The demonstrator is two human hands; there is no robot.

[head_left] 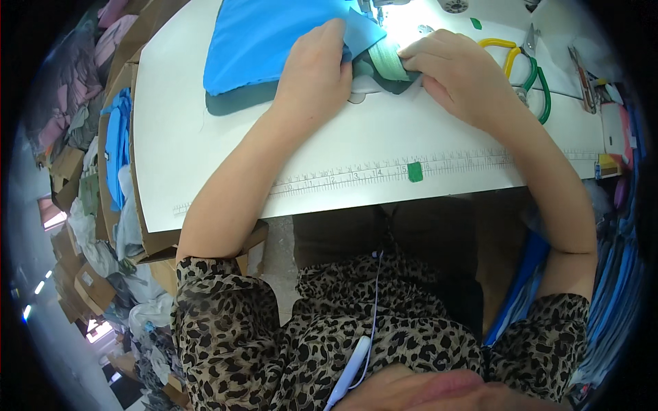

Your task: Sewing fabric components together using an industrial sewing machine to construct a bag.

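My left hand point(314, 74) is closed on the edge of a bright blue fabric piece point(257, 44), which lies over a dark green layer point(236, 103) on the white sewing table. Its fingertips are partly hidden in the folds. My right hand point(458, 74) pinches a pale green elastic-like strip point(388, 60) beside the fabric, thumb and fingers together. The strip lies over dark green cloth, just in front of the lit needle area of a sewing machine point(375, 5). Both hands work close together, the strip between them.
Scissors point(529, 65) with yellow and green handles lie right of my right hand, with metal tweezers point(582, 79) farther right. A ruler scale point(356, 177) with green tape point(415, 172) runs along the table's near edge. Cardboard boxes and blue cloth point(118, 147) stand left; stacked fabric point(610, 281) hangs right.
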